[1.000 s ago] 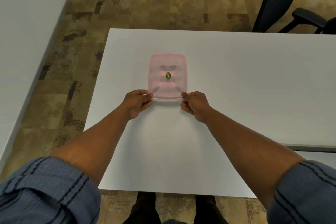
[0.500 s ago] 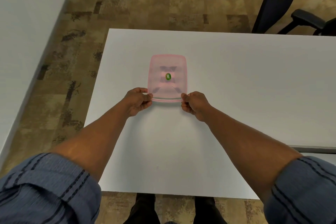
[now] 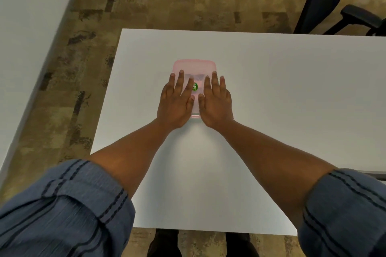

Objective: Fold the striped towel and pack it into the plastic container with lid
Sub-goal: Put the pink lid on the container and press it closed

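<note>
Both hands moved onto pink translucent lid (image 3: 194, 65), flat.

The light over me is even and soft, leaving my white table (image 3: 271, 89) bright but free of glare. Faint shadows pool under my forearms. My sleeves (image 3: 62, 210) at the bottom corners look smeared and stretched, and the wide lens bows the table's edges.
</note>
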The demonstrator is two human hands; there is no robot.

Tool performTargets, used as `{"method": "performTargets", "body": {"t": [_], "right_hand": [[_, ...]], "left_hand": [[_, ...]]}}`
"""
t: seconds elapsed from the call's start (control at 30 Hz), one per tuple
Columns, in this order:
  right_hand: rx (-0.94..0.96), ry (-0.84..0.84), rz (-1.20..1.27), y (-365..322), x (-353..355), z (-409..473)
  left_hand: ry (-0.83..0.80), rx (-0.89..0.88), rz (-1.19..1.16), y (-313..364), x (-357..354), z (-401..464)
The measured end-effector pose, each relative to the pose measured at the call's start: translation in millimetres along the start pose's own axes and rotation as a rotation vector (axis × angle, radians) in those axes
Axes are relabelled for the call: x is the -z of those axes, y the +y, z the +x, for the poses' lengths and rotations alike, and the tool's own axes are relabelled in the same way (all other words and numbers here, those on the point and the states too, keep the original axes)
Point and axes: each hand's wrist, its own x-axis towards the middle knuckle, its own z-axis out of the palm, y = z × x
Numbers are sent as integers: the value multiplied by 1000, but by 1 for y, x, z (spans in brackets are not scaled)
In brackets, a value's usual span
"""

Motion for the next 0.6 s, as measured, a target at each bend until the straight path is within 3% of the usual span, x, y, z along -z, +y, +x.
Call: {"method": "performTargets", "body": {"t": [0.47,0.53,0.6], "right_hand": [[54,-62,2,10,-28,4],[84,-57,83,13,-30,6],[18,-1,275,11,-24,7]], "left_hand": [[-47,-39,2,-6,-9,1],[-70,-37,-8,-10,-8,3],[-82,80,-108,-9,-2,8]]}}
